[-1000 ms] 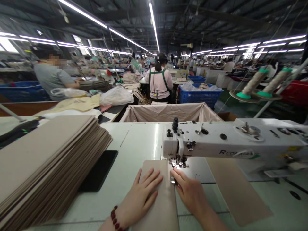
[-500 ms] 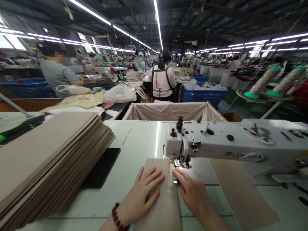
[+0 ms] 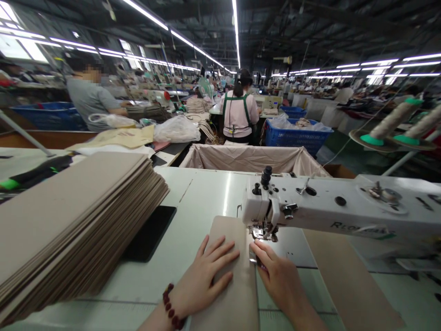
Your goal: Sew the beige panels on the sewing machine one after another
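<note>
A long beige panel (image 3: 237, 294) lies on the pale green table, its right edge by the presser foot of the white sewing machine (image 3: 310, 202). My left hand (image 3: 206, 271) rests flat on the panel with its fingers spread, a dark red bead bracelet at the wrist. Just below the presser foot, my right hand (image 3: 275, 271) has its fingers together at the panel's right edge, beside a small metal guide. What those fingertips hold, if anything, is hidden.
A tall stack of beige panels (image 3: 86, 202) stands at left, beside a dark flat object (image 3: 151, 232). Another beige piece (image 3: 354, 276) lies under the machine arm. Beyond the table are a cloth-lined bin (image 3: 248, 158), thread cones (image 3: 392, 122) and two seated people.
The view has shifted slightly, so most surroundings appear further right. The panel's far end reaches a little further past my left fingers. Both hands keep nearly the same pose.
</note>
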Tool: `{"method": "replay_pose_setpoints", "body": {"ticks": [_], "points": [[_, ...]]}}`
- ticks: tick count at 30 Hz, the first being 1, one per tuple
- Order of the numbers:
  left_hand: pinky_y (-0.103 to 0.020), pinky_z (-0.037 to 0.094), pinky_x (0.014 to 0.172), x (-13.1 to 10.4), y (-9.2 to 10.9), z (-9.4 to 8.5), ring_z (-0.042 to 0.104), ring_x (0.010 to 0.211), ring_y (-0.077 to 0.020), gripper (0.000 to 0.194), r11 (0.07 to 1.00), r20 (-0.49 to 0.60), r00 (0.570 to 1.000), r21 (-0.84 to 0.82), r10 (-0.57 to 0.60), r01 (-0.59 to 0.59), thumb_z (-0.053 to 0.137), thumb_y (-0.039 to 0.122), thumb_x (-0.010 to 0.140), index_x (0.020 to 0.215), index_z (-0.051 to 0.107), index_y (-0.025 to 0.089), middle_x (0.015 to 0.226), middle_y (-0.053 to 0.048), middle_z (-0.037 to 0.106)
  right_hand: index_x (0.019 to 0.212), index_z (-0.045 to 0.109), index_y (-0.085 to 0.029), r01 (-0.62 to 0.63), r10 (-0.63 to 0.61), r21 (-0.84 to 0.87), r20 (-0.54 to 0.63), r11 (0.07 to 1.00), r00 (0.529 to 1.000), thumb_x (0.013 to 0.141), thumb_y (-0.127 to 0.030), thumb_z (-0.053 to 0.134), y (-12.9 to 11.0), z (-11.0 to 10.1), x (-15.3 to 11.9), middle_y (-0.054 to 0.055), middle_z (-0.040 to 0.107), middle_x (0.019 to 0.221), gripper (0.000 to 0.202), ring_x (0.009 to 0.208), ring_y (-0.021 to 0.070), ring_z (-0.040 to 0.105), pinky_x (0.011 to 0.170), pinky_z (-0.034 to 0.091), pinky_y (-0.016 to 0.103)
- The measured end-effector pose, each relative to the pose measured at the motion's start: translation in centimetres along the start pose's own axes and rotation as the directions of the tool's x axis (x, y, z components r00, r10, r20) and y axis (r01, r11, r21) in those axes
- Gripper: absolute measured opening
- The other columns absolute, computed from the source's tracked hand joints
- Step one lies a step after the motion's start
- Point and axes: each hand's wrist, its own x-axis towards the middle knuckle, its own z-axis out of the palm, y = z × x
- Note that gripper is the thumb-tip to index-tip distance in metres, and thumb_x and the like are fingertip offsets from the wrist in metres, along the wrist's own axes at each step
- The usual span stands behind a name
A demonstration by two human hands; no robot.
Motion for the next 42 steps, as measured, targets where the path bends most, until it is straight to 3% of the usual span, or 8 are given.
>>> {"method": "replay_pose_setpoints", "body": {"ticks": [15,27,42], "points": [[-0.059,0.012,0.116,0.1,0.05,-0.15,0.027,0.141,-0.0288,0.048,1.0,-0.017,0.999,0.005,0.027,-0.027,0.052,0.029,0.096,0.142,0.042,0.037,0.151,0.001,0.037,0.141,0.04,-0.034,0.017,-0.017,-0.002,-0.013,1.0,1.0,0.085,-0.006,0.045,0.02,-0.03,-0.05,-0.002,0.046,0.145,0.063,0.109,0.0197,0.061,0.091,0.051,0.035],[-0.062,0.011,0.114,0.11,0.02,0.0,0.024,0.142,-0.0287,0.047,1.0,0.029,0.999,0.013,0.017,-0.017,0.049,0.03,0.097,0.143,0.04,0.04,0.153,0.003,0.033,0.142,0.038,-0.035,0.009,-0.009,0.01,0.003,1.0,1.0,0.085,-0.005,0.043,0.34,0.28,-0.08,-0.003,0.043,0.147,0.065,0.111,0.0198,0.059,0.091,0.051,0.036],[-0.06,0.01,0.115,-0.06,-0.2,0.3,0.028,0.141,-0.028,0.048,0.998,-0.014,0.999,0.032,0.05,-0.049,0.052,0.032,0.097,0.143,0.039,0.04,0.15,0.003,0.038,0.142,0.039,-0.034,0.021,-0.022,0.026,0.005,0.999,1.0,0.085,-0.005,0.042,0.34,0.24,-0.1,-0.002,0.043,0.147,0.064,0.11,0.0199,0.06,0.093,0.05,0.036]]}}
